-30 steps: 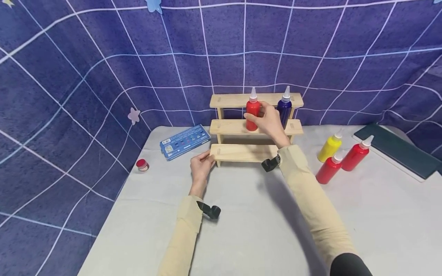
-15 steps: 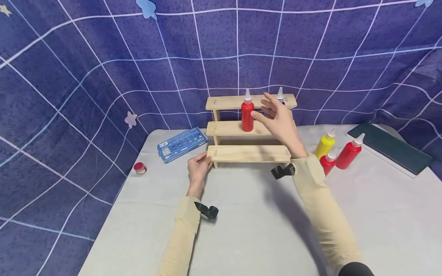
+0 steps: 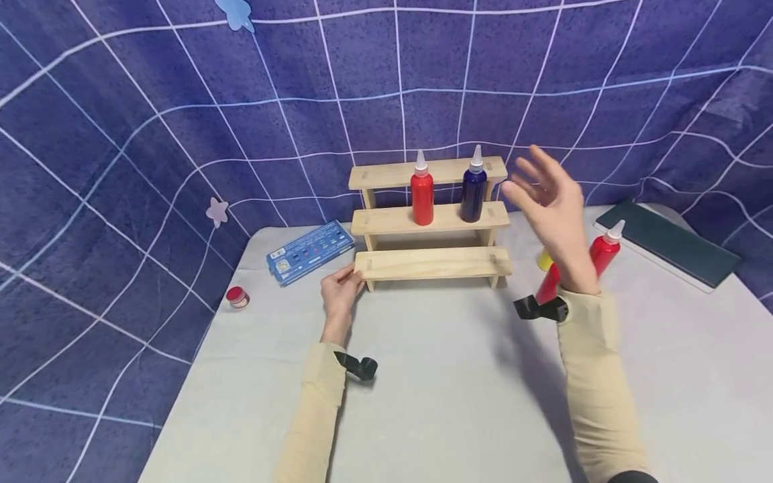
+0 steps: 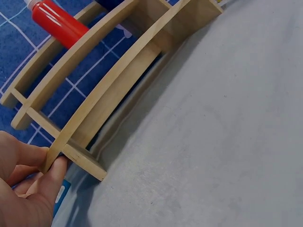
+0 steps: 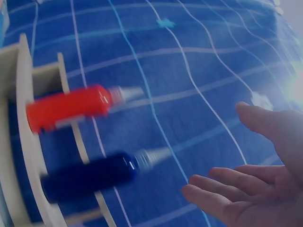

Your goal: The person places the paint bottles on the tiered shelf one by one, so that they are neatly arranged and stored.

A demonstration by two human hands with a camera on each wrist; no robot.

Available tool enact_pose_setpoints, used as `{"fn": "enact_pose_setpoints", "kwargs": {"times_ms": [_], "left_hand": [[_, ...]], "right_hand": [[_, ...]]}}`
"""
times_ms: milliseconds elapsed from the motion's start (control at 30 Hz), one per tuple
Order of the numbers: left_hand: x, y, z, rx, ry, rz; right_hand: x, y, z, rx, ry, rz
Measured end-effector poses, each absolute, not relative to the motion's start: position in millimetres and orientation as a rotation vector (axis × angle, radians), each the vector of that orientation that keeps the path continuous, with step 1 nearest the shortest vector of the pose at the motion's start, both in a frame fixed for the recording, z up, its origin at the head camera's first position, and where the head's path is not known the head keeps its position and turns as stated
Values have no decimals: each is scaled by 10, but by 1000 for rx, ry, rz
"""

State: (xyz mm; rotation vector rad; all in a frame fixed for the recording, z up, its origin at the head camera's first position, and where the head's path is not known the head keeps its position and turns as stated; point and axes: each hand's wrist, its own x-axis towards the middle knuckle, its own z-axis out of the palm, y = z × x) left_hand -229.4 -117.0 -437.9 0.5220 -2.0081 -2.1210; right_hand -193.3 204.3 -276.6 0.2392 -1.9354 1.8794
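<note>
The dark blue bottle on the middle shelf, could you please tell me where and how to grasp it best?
I'd probably grip the dark blue bottle round its upright, straight-sided body, bringing the right hand in from the right: the white tip seems too narrow, the red bottle stands to the left, and the top shelf runs behind.

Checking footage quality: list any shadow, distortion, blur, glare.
Head: the beige-sleeved right arm shadows the pale cloth-covered table; left wrist: the three-tier wooden shelf looks bowed; right wrist: the red plastic bottle and blue plastic bottle are blurred, glare at the right edge.
</note>
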Motion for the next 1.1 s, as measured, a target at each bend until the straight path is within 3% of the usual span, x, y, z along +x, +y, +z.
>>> {"fn": "enact_pose_setpoints", "kwargs": {"times_ms": [500, 867, 1100], "left_hand": [[-2290, -1178, -4386, 509, -1989, -2133], [-2309, -1178, -4380, 509, -1989, -2133], [-2323, -1164, -4396, 506, -1983, -2144]], "right_hand": [[-1770, 3014, -3086, -189, -1578, 1919], [-1738, 3353, -3377, -428, -1645, 1931], [-1799, 3517, -3659, -432, -1803, 1960]]}}
